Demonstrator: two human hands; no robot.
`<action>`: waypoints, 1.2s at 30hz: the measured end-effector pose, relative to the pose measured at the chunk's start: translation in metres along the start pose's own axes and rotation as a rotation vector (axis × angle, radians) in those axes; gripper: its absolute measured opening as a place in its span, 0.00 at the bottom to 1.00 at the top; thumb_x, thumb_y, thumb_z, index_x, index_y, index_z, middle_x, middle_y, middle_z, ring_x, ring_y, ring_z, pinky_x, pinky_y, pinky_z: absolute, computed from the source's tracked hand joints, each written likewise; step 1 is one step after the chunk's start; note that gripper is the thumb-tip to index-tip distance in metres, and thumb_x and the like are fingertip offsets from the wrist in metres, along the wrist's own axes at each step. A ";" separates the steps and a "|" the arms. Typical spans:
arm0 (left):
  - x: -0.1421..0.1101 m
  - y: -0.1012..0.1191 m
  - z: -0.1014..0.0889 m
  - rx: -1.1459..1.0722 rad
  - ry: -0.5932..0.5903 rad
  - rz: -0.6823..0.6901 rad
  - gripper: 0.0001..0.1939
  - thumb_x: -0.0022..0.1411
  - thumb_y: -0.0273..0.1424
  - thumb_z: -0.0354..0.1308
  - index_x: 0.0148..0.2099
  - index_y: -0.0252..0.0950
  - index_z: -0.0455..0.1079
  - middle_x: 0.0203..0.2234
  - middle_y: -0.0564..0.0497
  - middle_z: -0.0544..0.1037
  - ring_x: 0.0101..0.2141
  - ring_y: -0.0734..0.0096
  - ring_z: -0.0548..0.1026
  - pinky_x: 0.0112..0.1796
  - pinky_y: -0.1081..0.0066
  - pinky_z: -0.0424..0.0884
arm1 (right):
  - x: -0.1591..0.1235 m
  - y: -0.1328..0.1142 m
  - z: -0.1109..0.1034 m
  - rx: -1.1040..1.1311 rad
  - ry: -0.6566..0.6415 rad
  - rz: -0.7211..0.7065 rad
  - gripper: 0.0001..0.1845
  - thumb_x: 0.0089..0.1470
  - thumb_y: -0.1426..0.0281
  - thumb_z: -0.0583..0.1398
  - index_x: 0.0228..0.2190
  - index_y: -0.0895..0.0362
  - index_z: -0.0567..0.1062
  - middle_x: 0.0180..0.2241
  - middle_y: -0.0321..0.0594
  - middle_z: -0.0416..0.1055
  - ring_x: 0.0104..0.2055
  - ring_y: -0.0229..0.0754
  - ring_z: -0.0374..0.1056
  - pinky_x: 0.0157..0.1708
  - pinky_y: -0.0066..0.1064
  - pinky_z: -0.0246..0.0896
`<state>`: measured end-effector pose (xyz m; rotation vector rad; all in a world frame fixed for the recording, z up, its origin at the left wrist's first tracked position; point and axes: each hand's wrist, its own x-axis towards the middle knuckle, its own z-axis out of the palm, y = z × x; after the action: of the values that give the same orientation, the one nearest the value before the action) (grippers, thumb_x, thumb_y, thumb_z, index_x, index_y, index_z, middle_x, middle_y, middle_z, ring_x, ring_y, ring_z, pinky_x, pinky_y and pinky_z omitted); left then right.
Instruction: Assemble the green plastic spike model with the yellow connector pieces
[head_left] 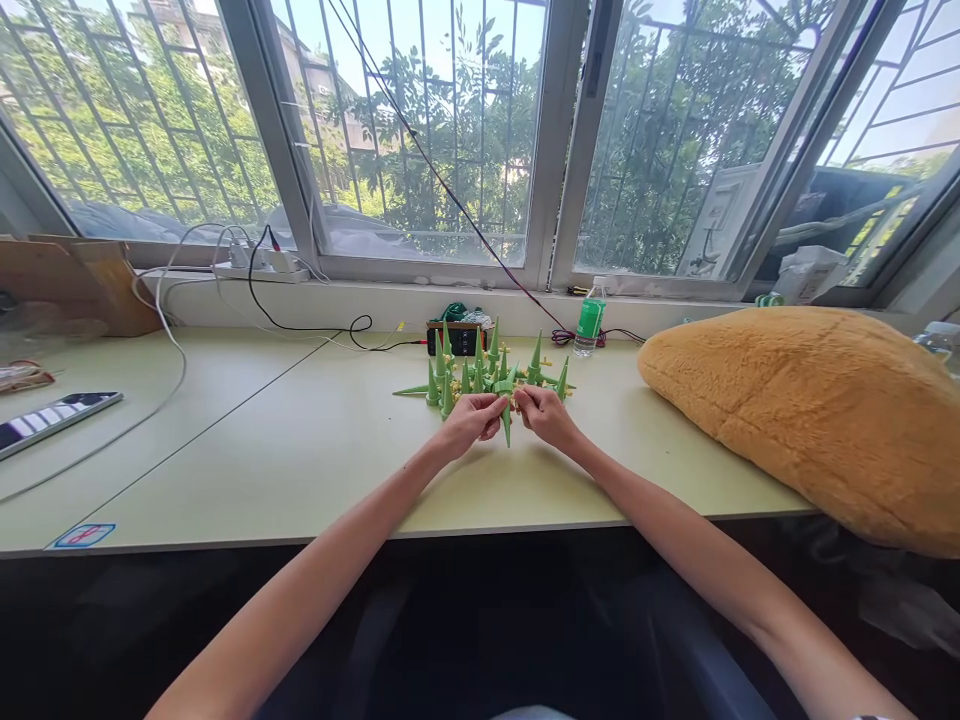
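Note:
My left hand [477, 418] is closed on a green spiked plastic piece [508, 428], one long point of which hangs down between my hands. Close on its right, my right hand [545, 415] has its fingers pinched together at the side of that piece; a trace of yellow shows at the fingertips, too small to name. Just beyond my hands stands a group of green cones [535, 360] with small yellow parts among them. My hands cover some of this group.
A phone [456, 339] leans behind the cones, with a green-labelled bottle [590, 318] to its right. A large tan plush cushion [802, 410] overhangs the table's right edge. Left are another phone [60, 422], white cables, a power strip [262, 268] and a cardboard box [124, 285].

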<state>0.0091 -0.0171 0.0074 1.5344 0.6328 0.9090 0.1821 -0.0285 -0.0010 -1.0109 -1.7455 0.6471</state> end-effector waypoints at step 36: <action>0.005 0.005 0.004 -0.125 0.249 -0.063 0.21 0.47 0.42 0.69 0.34 0.32 0.67 0.19 0.53 0.72 0.13 0.83 0.61 0.14 0.78 0.51 | 0.003 -0.001 0.003 -0.151 0.136 0.025 0.30 0.60 0.51 0.50 0.14 0.56 0.61 0.14 0.34 0.58 0.18 0.34 0.54 0.23 0.29 0.51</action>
<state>0.0144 -0.0159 0.0135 1.2932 0.7830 1.0807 0.1787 -0.0260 0.0002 -1.1556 -1.6829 0.4564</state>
